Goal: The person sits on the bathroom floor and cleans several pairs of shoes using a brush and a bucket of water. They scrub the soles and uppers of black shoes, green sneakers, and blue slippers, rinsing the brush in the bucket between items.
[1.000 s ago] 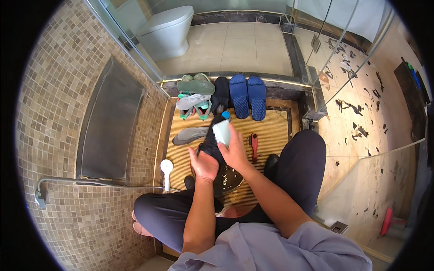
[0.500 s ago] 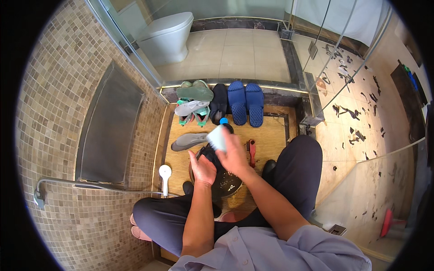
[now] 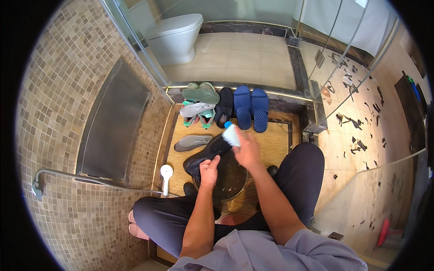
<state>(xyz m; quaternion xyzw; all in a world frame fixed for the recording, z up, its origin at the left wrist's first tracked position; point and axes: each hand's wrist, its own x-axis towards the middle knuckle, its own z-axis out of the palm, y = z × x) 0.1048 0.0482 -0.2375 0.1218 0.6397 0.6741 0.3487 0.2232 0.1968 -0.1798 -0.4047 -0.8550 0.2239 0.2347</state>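
My left hand (image 3: pixel 209 171) is closed on a black shoe (image 3: pixel 199 160), which tilts over the left rim of a dark round basin (image 3: pixel 245 186). In my right hand (image 3: pixel 246 151) is a pale scrub brush (image 3: pixel 231 135), held against or just above the shoe's far end; I cannot tell whether they touch. Murky water with small bright specks lies in the basin. A grey insole (image 3: pixel 192 142) rests on the slatted mat beyond the shoe. Past the brush shows a small round blue thing (image 3: pixel 228 124), partly hidden.
Green-and-grey shoes (image 3: pixel 199 106), a black shoe (image 3: pixel 224 106) and blue slippers (image 3: pixel 251 108) line the dark ledge ahead. A white shower head (image 3: pixel 166 174) lies left on the mat (image 3: pixel 275 144). Glass panels stand around; dark scraps (image 3: pixel 350 121) litter the floor at right.
My left hand has turned from palm-up with spread fingers to gripping the black shoe, which now shows higher, over the basin's left side. The brush has shifted slightly right. The view has moved a little.
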